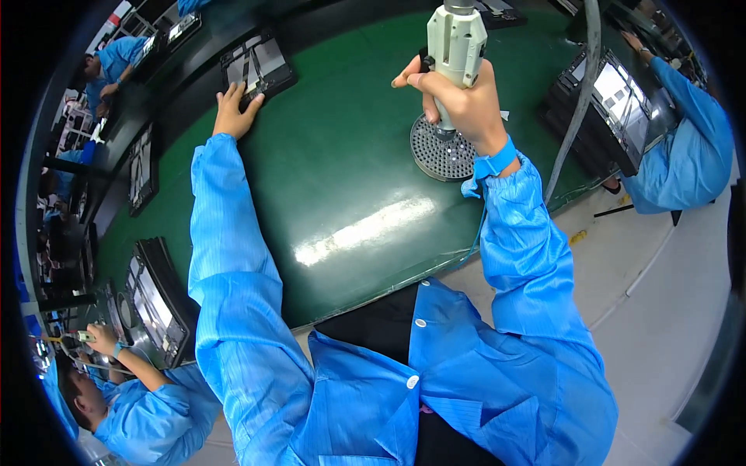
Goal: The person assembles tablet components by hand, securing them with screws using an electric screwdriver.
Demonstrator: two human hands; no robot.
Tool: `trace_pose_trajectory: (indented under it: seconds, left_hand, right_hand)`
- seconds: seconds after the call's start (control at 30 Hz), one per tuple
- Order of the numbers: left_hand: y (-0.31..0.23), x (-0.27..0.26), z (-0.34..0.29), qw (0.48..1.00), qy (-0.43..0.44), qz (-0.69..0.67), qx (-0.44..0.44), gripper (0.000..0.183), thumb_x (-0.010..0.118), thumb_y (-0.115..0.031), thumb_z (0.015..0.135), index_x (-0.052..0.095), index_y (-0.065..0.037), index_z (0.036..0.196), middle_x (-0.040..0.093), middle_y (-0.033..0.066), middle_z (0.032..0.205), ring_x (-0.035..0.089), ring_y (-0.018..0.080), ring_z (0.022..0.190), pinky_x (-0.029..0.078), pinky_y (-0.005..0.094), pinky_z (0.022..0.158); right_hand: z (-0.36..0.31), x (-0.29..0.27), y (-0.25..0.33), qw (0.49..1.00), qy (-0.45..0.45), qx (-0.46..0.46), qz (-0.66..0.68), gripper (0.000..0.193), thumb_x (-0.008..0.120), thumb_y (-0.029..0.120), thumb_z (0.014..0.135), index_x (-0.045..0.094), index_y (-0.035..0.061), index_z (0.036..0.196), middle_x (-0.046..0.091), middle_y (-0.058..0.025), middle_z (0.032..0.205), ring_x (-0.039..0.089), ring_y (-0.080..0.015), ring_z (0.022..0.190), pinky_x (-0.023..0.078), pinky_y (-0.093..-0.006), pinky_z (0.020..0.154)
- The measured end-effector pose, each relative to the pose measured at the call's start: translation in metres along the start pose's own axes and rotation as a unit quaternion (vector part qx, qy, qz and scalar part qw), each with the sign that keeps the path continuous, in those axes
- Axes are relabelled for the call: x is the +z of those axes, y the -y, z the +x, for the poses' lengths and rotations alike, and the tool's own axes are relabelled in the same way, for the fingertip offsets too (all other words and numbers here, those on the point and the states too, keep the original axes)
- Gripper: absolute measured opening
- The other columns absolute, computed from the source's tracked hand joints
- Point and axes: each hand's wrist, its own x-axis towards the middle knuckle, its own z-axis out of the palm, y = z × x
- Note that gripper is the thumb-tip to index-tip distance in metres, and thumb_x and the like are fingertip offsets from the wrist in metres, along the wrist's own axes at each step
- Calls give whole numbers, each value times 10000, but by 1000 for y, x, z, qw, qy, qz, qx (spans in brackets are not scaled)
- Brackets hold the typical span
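Note:
My right hand is wrapped round a pale electric screwdriver, which points downward. Its tip is over a round perforated screw tray on the green mat; whether a screw sits on the bit is too small to tell. A blue wrist strap circles that wrist. Far to the left, my left hand has its fingers spread at the near corner of a flat electronic panel in a black frame. Fingertips and thumb touch the frame's edge.
The green mat covers the bench. A grey cable hangs at the right, near stacked black-framed panels. More panels lie at the left. Co-workers in blue sit left and right.

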Motion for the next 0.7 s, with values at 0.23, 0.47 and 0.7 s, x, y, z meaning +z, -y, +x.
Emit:
trace_pose_trajectory:
  seconds: [0.23,0.47,0.7]
  left_hand:
    - [-295,-10,-109,917,-6,-130,378,1097,830,-707,530,520,38,1272,524,208,1280,488,377,1207,355,574,999]
    - [-311,35,-142,956,83,-125,254,1333,834,-706,534,306,120,1438,503,232,1339,446,362,1334,164,665,1157]
    - [-260,6,-152,968,44,-137,207,1196,911,-593,516,354,18,1381,575,208,1257,534,396,1240,228,621,1150]
  right_hand:
    - [1,-11,7,1000,-25,1,4,147,672,103,835,712,-33,873,717,-75,738,577,-95,471,453,-246,442]
    - [-5,1,2,999,20,-10,34,150,631,34,834,705,-60,924,723,-123,781,577,-101,493,477,-258,479]
    - [0,27,-14,995,92,8,47,170,649,94,849,715,-53,904,721,-84,740,572,-83,484,455,-242,465]
